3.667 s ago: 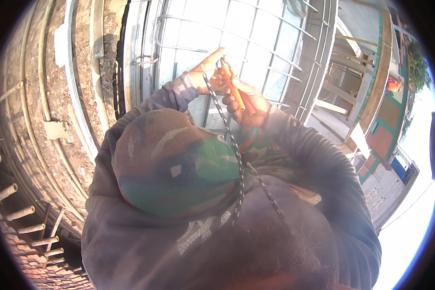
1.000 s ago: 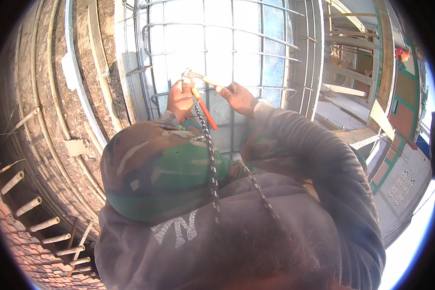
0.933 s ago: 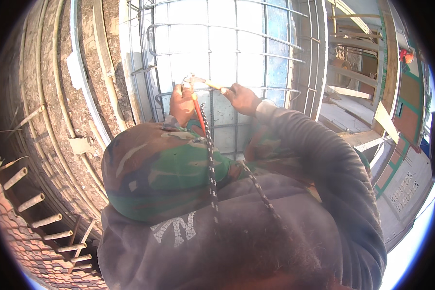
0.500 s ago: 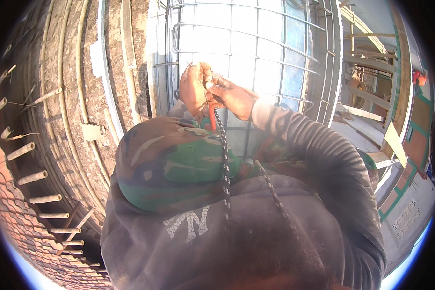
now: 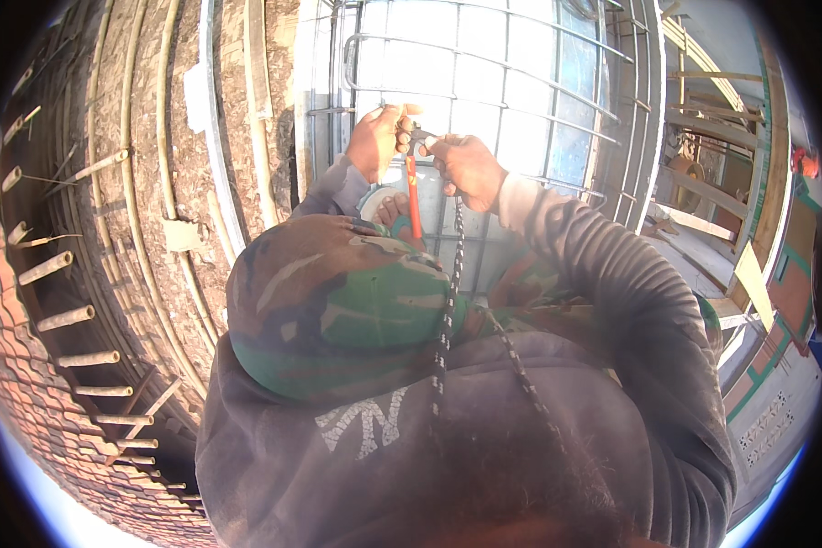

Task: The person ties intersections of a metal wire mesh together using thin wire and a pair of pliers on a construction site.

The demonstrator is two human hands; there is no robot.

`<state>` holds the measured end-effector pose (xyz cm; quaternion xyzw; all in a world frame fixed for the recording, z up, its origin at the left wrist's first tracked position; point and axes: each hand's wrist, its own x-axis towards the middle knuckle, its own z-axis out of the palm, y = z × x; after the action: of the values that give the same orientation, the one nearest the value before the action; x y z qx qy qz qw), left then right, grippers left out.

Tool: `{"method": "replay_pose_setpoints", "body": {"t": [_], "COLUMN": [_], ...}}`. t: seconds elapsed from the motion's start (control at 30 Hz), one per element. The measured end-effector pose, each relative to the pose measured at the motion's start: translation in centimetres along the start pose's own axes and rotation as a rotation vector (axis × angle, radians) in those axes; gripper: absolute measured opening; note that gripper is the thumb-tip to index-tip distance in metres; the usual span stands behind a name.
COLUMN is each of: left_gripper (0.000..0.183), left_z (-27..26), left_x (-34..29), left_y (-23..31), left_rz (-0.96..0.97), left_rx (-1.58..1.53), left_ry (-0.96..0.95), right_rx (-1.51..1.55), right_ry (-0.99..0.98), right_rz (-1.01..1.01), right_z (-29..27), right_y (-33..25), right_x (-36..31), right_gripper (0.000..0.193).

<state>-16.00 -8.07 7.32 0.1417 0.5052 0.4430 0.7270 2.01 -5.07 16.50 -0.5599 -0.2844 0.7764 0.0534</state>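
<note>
Both hands were raised in front of the body, just above the near part of a steel bar grid [image 5: 504,62]. The pliers [image 5: 415,199] were located between the two hands, one red-orange handle pointing down and the dark metal head at fingertip level.

Left hand [image 5: 379,143]: positioned beside the head of the pliers. Its fingers were bent, with the tips drawn close together; whether they pinched anything could not be told.

Right hand [image 5: 468,170]: positioned opposite, thumb and forefinger pressed together on the pliers near the head. The remaining fingers were curled toward the palm. The second handle could not be made out.

A black-and-white cord [image 5: 450,301] hung below the right hand, over the dark sweatshirt [image 5: 521,429]. A foot [image 5: 390,209] showed to the left of the red-orange handle, above the camouflage trousers [image 5: 338,301].

A bright pale panel [image 5: 411,55] lay behind the grid. Bamboo poles [image 5: 163,110] ran along the left side; roof tiles [image 5: 27,402] occupied the lower left.
</note>
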Motion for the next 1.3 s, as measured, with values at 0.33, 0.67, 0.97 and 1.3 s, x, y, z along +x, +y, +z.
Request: {"method": "replay_pose_setpoints", "body": {"t": [0.33, 0.67, 0.97, 1.3], "left_gripper": [0.030, 0.040, 0.037, 0.042], "left_z": [-3.8, -4.6, -2.6, 0.4], "left_x": [1.4, 2.2, 0.6, -2.9], "left_y": [-3.5, -3.4, -3.5, -1.9], "left_rz": [0.332, 0.211, 0.330, 0.447], "left_rx": [1.116, 1.243, 1.356, 0.356], "left_ry": [0.531, 0.400, 0.492, 0.393], "right_rx": [-0.623, -0.775, -1.143, -0.800], "right_ry": [0.407, 0.584, 0.426, 0.233], "right_rz": [-0.287, -0.208, -0.393, -0.433], "right_z": [-0.7, 2.2, -3.1, -4.3], "right_y": [7.1, 3.0, 1.7, -0.1], "right_x": [12.6, 10.7, 11.8, 4.5], "right_gripper": [0.035, 0.031, 0.032, 0.031]}}
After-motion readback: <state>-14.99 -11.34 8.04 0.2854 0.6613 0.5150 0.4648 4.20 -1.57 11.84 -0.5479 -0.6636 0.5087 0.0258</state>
